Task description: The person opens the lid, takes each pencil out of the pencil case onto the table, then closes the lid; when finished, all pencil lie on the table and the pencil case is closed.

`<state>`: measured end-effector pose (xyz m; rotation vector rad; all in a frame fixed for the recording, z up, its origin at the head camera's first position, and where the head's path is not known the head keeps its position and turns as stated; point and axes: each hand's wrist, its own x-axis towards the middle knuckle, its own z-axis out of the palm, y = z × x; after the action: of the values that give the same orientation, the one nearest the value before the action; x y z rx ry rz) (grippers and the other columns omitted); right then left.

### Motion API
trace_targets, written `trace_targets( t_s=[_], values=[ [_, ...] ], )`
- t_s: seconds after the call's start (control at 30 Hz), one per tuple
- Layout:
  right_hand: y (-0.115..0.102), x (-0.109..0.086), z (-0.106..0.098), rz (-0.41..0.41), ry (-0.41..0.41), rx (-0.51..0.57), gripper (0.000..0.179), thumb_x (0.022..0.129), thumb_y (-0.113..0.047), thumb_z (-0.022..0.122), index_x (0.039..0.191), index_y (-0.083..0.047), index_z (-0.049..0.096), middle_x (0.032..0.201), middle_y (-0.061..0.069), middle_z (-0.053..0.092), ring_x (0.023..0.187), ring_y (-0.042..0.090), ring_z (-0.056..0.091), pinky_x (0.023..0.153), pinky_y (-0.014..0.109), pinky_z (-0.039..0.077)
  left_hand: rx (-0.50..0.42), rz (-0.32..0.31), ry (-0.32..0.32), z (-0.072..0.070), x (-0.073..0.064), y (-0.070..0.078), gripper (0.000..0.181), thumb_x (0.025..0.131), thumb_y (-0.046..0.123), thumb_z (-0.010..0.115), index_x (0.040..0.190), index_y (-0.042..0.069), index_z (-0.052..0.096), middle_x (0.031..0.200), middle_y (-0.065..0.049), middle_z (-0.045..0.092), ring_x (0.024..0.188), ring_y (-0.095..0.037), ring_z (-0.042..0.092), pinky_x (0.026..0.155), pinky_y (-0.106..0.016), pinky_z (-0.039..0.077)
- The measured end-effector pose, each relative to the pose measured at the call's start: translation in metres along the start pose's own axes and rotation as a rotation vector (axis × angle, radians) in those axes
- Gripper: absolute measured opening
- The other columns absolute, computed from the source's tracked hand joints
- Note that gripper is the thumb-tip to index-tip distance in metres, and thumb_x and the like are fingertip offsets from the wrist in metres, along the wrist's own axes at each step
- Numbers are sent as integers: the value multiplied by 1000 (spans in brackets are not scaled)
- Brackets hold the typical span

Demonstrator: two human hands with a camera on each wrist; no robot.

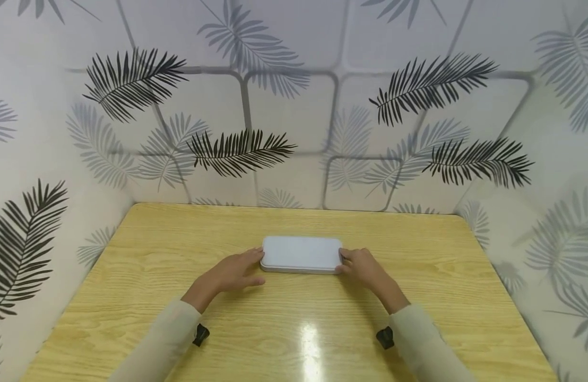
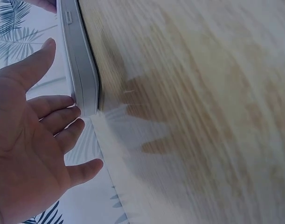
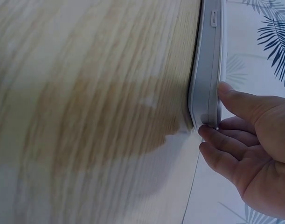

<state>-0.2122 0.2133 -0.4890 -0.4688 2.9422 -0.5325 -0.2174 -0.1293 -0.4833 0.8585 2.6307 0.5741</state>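
A flat white rectangular case [image 1: 302, 252] with rounded corners lies lengthwise across the table. Its grey side wall [image 2: 81, 60] carries a small slot-like catch, also visible in the right wrist view. At the case's left end, my left hand [image 1: 232, 271] touches it with the fingertips, fingers loosely extended and thumb held away. The right hand [image 1: 363, 267] grips the opposite end: its thumb [image 3: 233, 95] presses near the lid's edge while curled fingers sit against the end wall. What is inside the case is hidden.
The wood-grain table [image 1: 294, 313] ends at a wall [image 1: 294, 180] with a leaf pattern, and similar covering rises on both sides. A dark wrist strap piece [image 1: 201, 335] shows under the left sleeve, another [image 1: 385, 337] under the right.
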Motion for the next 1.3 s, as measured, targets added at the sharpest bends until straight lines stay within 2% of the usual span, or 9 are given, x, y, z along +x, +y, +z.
trace_targets(
  t_s=[0.13, 0.27, 0.37, 0.5, 0.63, 0.77, 0.9, 1.07, 1.3],
  values=[
    [-2, 0, 3, -11, -1, 6, 27, 82, -26, 72, 93, -4, 59, 82, 9, 64, 70, 16, 48, 63, 28, 44, -6, -19, -1, 3, -5, -1, 76, 91, 45, 59, 147, 2, 31, 156, -13, 27, 143, -31, 28, 116, -47, 28],
    [-5, 0, 4, -9, 13, 9, 31, 82, -27, 72, 98, -3, 61, 86, 12, 66, 73, 18, 54, 64, 31, 47, 18, -20, 18, 3, -5, -1, 80, 89, 46, 62, 146, 0, 32, 154, -16, 31, 141, -33, 32, 115, -47, 30],
    [-12, 1, 2, -49, 58, -66, 47, 83, -31, 71, 112, 5, 61, 105, 20, 68, 90, 29, 65, 79, 39, 55, 30, -44, 50, -1, 1, -2, 87, 85, 47, 67, 147, -1, 30, 153, -18, 32, 141, -34, 32, 115, -47, 30],
    [-33, 4, 1, -134, 100, -170, 65, 84, -32, 71, 131, 7, 52, 134, 24, 54, 118, 38, 57, 99, 46, 48, 11, -104, 74, -7, 17, -5, 99, 79, 45, 74, 150, -1, 21, 155, -19, 26, 143, -34, 27, 118, -46, 26],
    [-57, 11, 6, -231, 44, -242, 62, 87, -30, 69, 133, 5, 50, 139, 21, 50, 127, 35, 50, 105, 45, 44, -39, -136, 54, -9, 32, -9, 109, 74, 41, 80, 151, -1, 15, 156, -19, 23, 144, -34, 25, 119, -44, 24],
    [-75, 18, 17, -273, -34, -340, 59, 90, -29, 65, 135, 5, 48, 141, 20, 49, 130, 33, 48, 108, 43, 42, -95, -118, 47, -7, 40, -10, 110, 71, 36, 84, 150, -1, 18, 156, -18, 25, 144, -33, 26, 119, -44, 25],
    [-88, 23, 27, -280, -34, -468, 49, 93, -24, 61, 131, 6, 51, 135, 22, 54, 125, 32, 53, 101, 40, 48, -66, -98, 57, -3, 45, -9, 103, 72, 31, 83, 149, -1, 23, 155, -16, 29, 142, -31, 30, 118, -41, 27],
    [-98, 28, 37, -312, 26, -622, 34, 97, -9, 50, 124, 11, 55, 123, 29, 59, 114, 35, 61, 85, 37, 57, 27, -83, 83, -1, 49, -7, 94, 71, 24, 81, 145, -3, 31, 149, -15, 37, 135, -28, 41, 113, -39, 35],
    [-104, 32, 42, -297, 58, -696, 31, 98, -7, 47, 115, 15, 60, 112, 30, 64, 104, 35, 65, 72, 36, 61, 76, -30, 118, 2, 54, -6, 85, 68, 24, 82, 137, -2, 39, 136, -14, 49, 117, -23, 51, 103, -36, 44]
  ],
)
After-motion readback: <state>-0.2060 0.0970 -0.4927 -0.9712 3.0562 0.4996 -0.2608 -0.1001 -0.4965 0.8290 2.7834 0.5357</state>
